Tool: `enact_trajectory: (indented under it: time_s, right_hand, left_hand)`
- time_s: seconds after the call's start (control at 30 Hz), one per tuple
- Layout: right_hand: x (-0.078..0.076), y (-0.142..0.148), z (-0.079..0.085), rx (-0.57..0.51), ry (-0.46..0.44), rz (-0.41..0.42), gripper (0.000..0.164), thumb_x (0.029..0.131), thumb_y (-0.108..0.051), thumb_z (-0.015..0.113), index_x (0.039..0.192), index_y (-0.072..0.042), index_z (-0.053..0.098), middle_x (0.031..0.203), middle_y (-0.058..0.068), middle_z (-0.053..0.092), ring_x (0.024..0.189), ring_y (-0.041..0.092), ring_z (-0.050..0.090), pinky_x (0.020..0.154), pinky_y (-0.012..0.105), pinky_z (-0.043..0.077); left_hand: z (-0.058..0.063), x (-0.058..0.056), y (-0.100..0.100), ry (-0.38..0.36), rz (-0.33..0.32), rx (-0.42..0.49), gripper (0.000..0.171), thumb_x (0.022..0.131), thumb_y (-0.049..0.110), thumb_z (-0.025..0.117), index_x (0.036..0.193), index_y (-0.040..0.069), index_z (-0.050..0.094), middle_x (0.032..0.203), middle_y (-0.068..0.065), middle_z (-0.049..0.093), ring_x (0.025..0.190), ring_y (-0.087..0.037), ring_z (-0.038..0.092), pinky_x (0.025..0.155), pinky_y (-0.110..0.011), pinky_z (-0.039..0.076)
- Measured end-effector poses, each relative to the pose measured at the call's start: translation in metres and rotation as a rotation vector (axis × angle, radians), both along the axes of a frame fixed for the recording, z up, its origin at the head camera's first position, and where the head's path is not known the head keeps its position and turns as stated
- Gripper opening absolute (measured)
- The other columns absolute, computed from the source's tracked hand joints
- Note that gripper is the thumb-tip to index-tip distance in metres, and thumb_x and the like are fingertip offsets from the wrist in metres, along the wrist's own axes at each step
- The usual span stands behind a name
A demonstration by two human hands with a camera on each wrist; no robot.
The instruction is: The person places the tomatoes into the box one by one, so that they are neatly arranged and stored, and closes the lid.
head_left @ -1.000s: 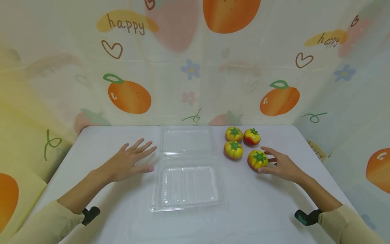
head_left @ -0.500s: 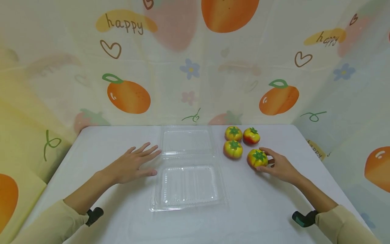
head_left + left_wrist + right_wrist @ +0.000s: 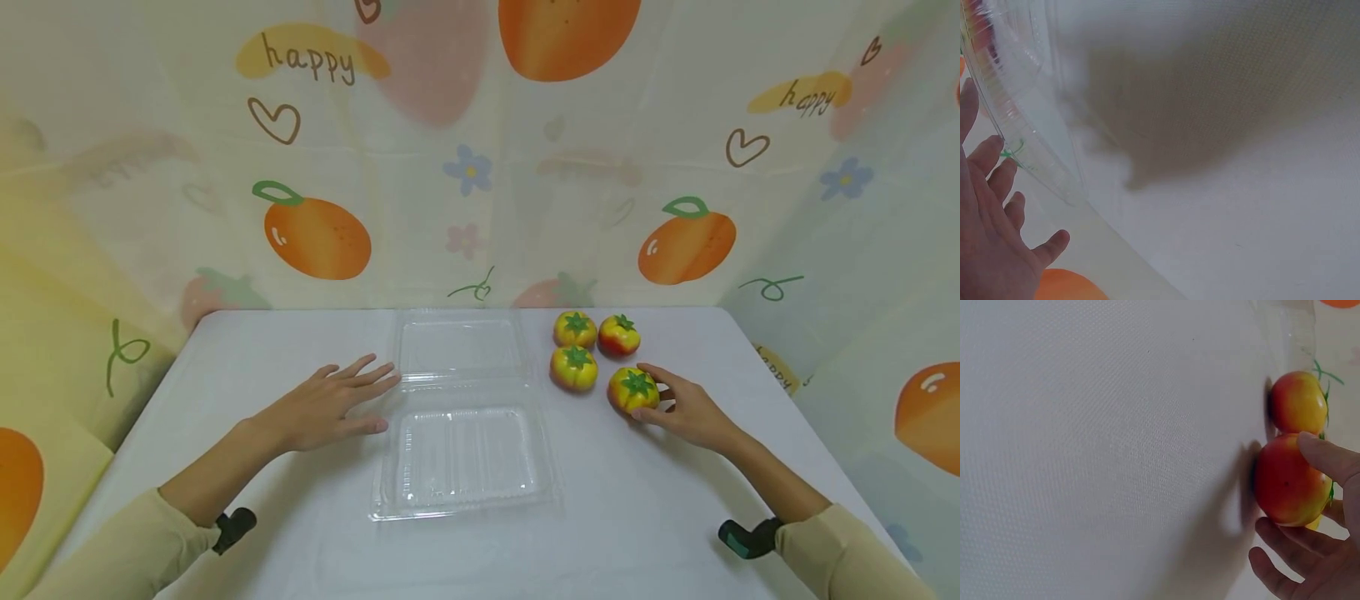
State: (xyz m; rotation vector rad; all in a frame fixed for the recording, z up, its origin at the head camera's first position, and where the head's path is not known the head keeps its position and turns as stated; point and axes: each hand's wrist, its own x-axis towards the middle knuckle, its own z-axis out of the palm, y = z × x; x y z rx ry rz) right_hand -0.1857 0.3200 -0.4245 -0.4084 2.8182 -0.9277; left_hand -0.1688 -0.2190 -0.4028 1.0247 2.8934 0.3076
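My right hand (image 3: 693, 412) grips a yellow-and-red tomato (image 3: 632, 388) with a green star-shaped leaf top, thumb on the near side and fingers on the far side. In the right wrist view the thumb lies over this tomato (image 3: 1288, 481), whose red underside shows. Several similar tomatoes lie close together behind it; one tomato (image 3: 573, 368) is nearest on its left. A clear plastic clamshell box (image 3: 468, 454) lies unfolded in the middle of the table, lid (image 3: 459, 346) toward the back. My left hand (image 3: 318, 412) is spread with straight fingers, fingertips right at the box's left edge.
The table (image 3: 637, 533) has a white cover. Behind it hangs a patterned curtain (image 3: 412, 225) with printed oranges and hearts. Each wrist wears a dark camera mount, the left mount (image 3: 235, 531) and the right mount (image 3: 750, 537).
My left hand has moved right, up to the box's edge. My right hand has closed its thumb and fingers onto the front tomato, which lies in nearly the same spot.
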Motion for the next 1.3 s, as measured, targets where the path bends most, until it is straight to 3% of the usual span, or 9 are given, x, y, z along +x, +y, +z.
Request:
enact_trajectory:
  time_s: [0.17,0.6,1.13,1.3]
  right_hand:
    - [-0.001,-0.001,0.003,0.003,0.011,0.023,0.075,0.090,-0.030,0.075,0.148,0.003,0.040,0.140,0.026,0.051,0.111,0.039,0.058,0.083,0.045,0.057]
    - [-0.008,-0.001,0.018,0.018,-0.073,0.105,0.075,0.090,-0.031,0.074,0.146,0.004,0.041,0.132,0.028,0.056,0.108,0.038,0.062,0.085,0.044,0.057]
    - [-0.005,-0.027,0.051,-0.058,-0.130,0.242,0.070,0.091,-0.028,0.074,0.146,0.002,0.044,0.136,0.025,0.054,0.111,0.033,0.061,0.085,0.027,0.055]
    - [-0.006,-0.038,0.065,-0.053,-0.127,0.265,0.071,0.091,-0.029,0.073,0.148,0.000,0.043,0.137,0.023,0.053,0.111,0.032,0.061,0.087,0.032,0.056]
  left_hand:
    - [0.001,0.000,0.001,-0.001,-0.003,0.001,0.070,0.097,0.057,0.053,0.153,0.017,0.041,0.158,-0.005,0.038,0.148,-0.036,0.024,0.109,-0.064,0.030]
    - [0.000,0.000,0.000,-0.012,0.000,0.002,0.069,0.097,0.057,0.052,0.152,0.017,0.042,0.158,-0.004,0.038,0.149,-0.036,0.024,0.110,-0.064,0.029]
    - [0.003,0.000,0.000,-0.016,-0.005,0.004,0.069,0.097,0.059,0.051,0.152,0.017,0.043,0.157,-0.005,0.039,0.149,-0.036,0.024,0.110,-0.064,0.028]
    - [0.003,0.000,0.001,-0.021,-0.005,-0.001,0.069,0.097,0.058,0.051,0.152,0.017,0.042,0.157,-0.005,0.039,0.148,-0.037,0.024,0.110,-0.064,0.028]
